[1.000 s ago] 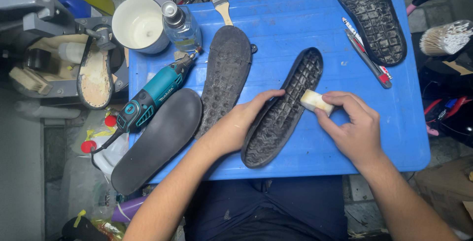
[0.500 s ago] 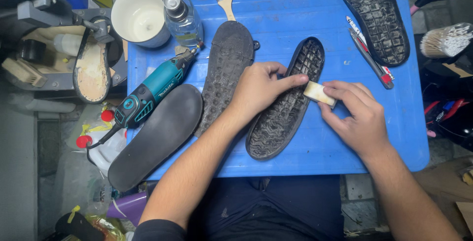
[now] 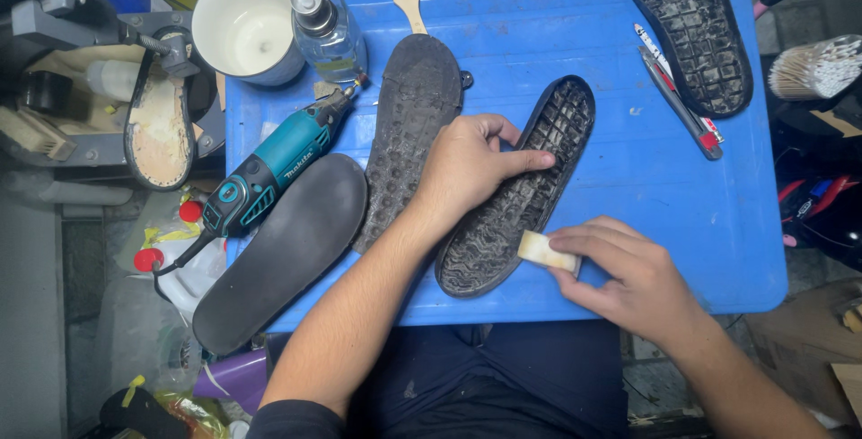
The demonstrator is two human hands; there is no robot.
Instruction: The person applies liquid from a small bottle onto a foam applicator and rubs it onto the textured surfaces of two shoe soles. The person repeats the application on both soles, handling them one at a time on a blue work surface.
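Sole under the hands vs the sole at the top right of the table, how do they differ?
The sole under the hands is pinned by the left hand, and the right hand presses a pale block on its edge; the top-right sole lies untouched. The held sole has a raised rim around a grid of cells; the other shows chunky tread. Both are dark and lie on the blue table.

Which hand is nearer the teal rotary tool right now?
Left. The left hand presses on the black sole, two soles over from the rotary tool. The right hand holds a pale block at the sole's near edge, farther away.
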